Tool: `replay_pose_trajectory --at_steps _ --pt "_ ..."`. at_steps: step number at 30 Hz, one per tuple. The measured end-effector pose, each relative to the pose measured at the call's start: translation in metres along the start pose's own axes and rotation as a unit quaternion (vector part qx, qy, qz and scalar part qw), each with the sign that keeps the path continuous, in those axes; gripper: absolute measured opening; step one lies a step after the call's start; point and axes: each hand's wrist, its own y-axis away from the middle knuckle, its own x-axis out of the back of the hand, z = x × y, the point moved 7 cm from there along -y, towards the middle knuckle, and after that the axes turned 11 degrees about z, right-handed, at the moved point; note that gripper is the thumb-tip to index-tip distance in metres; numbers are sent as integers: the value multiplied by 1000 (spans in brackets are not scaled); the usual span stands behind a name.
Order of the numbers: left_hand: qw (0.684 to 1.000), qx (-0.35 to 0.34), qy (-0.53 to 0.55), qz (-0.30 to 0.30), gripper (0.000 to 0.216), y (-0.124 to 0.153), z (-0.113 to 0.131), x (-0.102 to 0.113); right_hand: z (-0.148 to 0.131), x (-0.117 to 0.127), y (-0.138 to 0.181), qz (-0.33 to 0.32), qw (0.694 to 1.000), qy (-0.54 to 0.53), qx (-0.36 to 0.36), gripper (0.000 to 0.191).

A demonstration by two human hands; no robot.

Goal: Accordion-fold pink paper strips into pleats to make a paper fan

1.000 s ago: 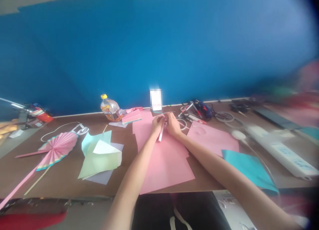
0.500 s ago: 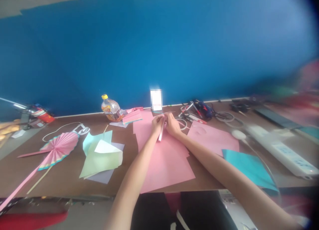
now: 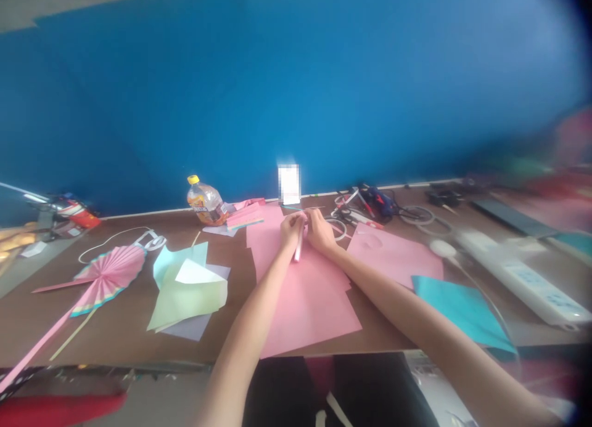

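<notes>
Near mid-frame, left hand (image 3: 291,231) pinches the strip (image 3: 298,248) over pink paper (image 3: 309,316); can't tell if the right hand (image 3: 320,230) beside it grips too. I'd keep pressure light so folds don't crush.

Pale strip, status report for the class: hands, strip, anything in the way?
Left hand pinches pale strip; right hand at its far end, grip unclear. Strip slants above pink sheets. Pale loop beside right hand, not visibly blocking.
</notes>
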Motion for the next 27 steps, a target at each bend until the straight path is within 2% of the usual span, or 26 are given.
replay_pose_trajectory --at_steps 4,9,13,18,27 --pt "1000 15 -2 20 34 1 1 3 0 -2 1 -9 999 42 16 25" --pt "999 -16 -37 32 29 -3 1 7 0 -3 2 -3 998 61 16 22" --pt "999 -9 -32 12 31 -4 -3 4 2 1 0 21 999 36 -1 25" --pt "999 -10 -38 -3 35 -1 -2 2 4 4 -1 19 1000 19 -9 30" --pt "998 -21 -47 -30 33 0 0 -1 12 6 -1 49 996 -29 -63 27"
